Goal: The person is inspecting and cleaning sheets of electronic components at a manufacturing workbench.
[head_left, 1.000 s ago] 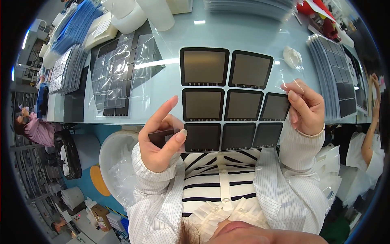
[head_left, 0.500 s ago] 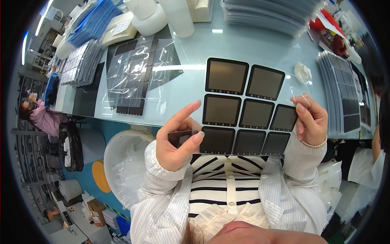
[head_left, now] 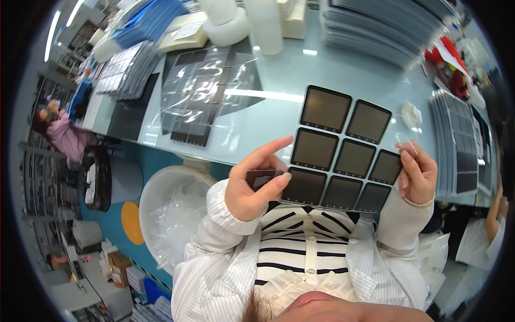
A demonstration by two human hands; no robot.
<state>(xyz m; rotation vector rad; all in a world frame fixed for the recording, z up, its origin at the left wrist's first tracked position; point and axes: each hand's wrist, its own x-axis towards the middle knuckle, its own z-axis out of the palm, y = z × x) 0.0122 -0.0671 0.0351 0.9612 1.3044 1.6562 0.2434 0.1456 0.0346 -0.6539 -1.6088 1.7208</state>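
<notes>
Left hand (head_left: 248,188) and right hand (head_left: 418,174) are pinching a panel of 8 dark squares (head_left: 315,148), overhanging the near edge of the table (head_left: 292,70). Clear film (head_left: 198,91) is lying well apart, table-left; the table's far-side stack (head_left: 370,32) is running out of view.

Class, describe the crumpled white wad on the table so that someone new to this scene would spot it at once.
Start at the pale, glossy table. Find the person's right hand holding the sheet of dark squares; just beyond that hand lies the wad. Its small, crumpled white shape sets it apart from the flat, layered stack to its right.
</notes>
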